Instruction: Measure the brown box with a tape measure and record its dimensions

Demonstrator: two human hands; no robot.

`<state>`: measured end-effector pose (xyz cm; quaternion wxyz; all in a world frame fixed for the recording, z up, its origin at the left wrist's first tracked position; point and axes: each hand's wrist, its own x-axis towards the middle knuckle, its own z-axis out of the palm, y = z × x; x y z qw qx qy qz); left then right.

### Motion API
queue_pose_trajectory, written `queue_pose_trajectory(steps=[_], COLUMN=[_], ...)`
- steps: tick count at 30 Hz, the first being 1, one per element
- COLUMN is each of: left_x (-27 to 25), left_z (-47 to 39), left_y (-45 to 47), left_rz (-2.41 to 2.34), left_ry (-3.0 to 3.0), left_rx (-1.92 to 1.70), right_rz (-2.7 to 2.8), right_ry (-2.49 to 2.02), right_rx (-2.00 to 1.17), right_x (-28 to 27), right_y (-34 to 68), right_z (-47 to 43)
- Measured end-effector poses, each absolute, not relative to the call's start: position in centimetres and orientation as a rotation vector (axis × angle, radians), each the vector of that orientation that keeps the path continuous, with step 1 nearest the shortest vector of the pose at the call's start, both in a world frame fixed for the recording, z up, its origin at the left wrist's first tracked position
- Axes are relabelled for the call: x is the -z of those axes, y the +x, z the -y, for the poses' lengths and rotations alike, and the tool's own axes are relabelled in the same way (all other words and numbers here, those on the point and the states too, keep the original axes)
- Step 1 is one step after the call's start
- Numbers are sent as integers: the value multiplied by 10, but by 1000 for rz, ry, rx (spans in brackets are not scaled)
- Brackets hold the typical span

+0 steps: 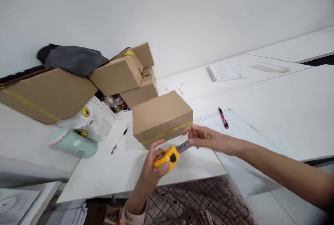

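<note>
A yellow tape measure (167,158) with a black button is gripped in my left hand (152,169), near the front edge of the table. A short length of its blade (183,146) is pulled out to the right. My right hand (200,137) pinches the blade's free end between thumb and fingers. Just behind both hands sits a closed brown cardboard box (161,115), with a strip of yellow tape (168,133) along its near side. The right fingertips are close to the box's right front corner; whether they touch it I cannot tell.
More cardboard boxes (117,77) are piled at the back left, with a dark grey cloth (73,58) on top. A mint-green tumbler (74,143), an avocado-printed carton (100,119) and a pen (120,140) lie left. Rightward are a red pen (223,118), printed sheets (237,122) and a paper stack (225,72).
</note>
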<state>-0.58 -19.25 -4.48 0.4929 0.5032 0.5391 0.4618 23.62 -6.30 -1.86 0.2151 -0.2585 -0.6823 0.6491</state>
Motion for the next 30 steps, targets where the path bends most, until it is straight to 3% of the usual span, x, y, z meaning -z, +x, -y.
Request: queue_pose_trajectory(steps=[6, 13, 20, 30], left_x=[-9, -16, -14, -11], left_z=[195, 159, 123, 100], left_y=[-115, -192, -196, -186], left_rz=[-1634, -1721, -1685, -1631], left_ry=[1134, 1034, 1084, 1132], left_rx=[-1482, -1483, -1410, -1367], right_rz=[1400, 1317, 1426, 1433], right_ry=[-816, -1014, -1133, -1269], right_rx=[-1588, -1429, -1385, -1583], right_x=[-25, 7, 32, 44], right_y=[232, 190, 175, 176], right_z=[-30, -77, -73, -68])
